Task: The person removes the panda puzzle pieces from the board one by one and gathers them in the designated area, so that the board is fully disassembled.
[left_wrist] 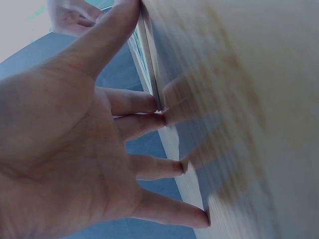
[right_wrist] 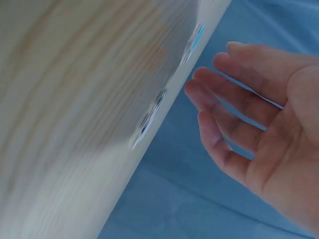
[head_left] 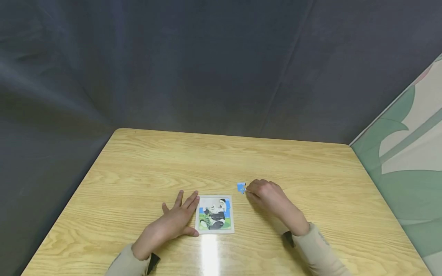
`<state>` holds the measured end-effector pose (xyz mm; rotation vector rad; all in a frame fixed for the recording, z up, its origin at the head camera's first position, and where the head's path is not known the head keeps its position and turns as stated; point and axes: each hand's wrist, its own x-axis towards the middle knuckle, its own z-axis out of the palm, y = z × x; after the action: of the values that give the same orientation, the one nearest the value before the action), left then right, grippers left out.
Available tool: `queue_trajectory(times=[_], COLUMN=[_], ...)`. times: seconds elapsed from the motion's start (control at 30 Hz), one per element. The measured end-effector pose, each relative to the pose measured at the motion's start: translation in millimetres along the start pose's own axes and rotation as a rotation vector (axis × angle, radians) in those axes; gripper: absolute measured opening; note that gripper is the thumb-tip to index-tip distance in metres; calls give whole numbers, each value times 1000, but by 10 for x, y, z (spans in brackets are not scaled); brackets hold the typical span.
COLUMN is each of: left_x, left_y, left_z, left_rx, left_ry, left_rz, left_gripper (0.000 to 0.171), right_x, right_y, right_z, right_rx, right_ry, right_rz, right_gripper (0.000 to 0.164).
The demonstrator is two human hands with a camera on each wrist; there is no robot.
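Observation:
A square panda jigsaw puzzle in a pale frame lies on the table, with a plain pale patch at its upper left. My left hand spreads straight fingers along the frame's left side, thumb at the lower left corner. In the left wrist view the fingertips press on the tabletop. Right of the frame's top lies a blue puzzle piece. My right hand hovers beside it. The right wrist view shows loosely bent fingers holding nothing, near two flat puzzle pieces; my hand hides one from the head view.
The wooden table stretches out on all sides of the puzzle. A dark cloth hangs behind its far edge and along the left. On the right is a green and white patterned cloth.

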<state>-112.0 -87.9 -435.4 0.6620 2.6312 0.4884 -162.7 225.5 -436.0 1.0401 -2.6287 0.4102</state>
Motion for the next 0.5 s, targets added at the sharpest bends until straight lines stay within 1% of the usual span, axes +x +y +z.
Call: queue_trajectory(times=[0.27,0.37,0.5], left_x=[-4,2,11], left_y=[-19,-21,-16], left_z=[7,12,15], left_rx=[5,9,14], left_ry=[-1,1,-3], left_rz=[10,13,12], left_gripper=[100,100,100], right_x=[78,90,98], right_y=[-164,-198,-237], right_z=[72,96,105], right_rx=[51,74,109], right_ry=[-49,-72,-94], right_rz=[-62,-87,-90], right_gripper=[9,5,6])
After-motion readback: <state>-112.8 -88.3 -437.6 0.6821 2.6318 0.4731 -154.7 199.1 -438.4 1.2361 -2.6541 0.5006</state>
